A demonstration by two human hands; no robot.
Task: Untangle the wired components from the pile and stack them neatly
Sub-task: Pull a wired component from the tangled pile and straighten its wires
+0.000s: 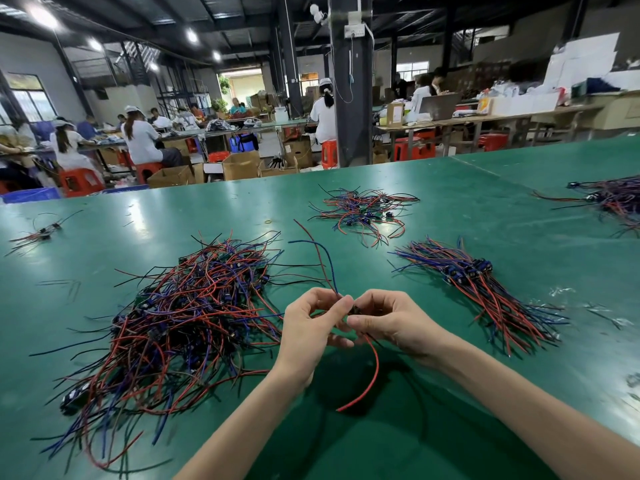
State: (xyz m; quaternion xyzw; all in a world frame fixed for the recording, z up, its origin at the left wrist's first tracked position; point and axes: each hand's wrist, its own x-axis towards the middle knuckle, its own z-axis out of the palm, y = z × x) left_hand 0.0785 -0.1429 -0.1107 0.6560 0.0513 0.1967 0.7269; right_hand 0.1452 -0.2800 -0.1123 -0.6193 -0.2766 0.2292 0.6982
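A big tangled pile of red, blue and black wired components lies on the green table, left of my hands. My left hand and my right hand meet above the table and both pinch one wired component. Its red and blue wires rise away from my fingers, and a red wire curls down toward me. To the right lies a neat stack of components with wires running the same way.
A smaller tangled pile lies farther back in the middle. More wired parts sit at the far right and a few at the far left. Other people work at benches beyond the table's far edge.
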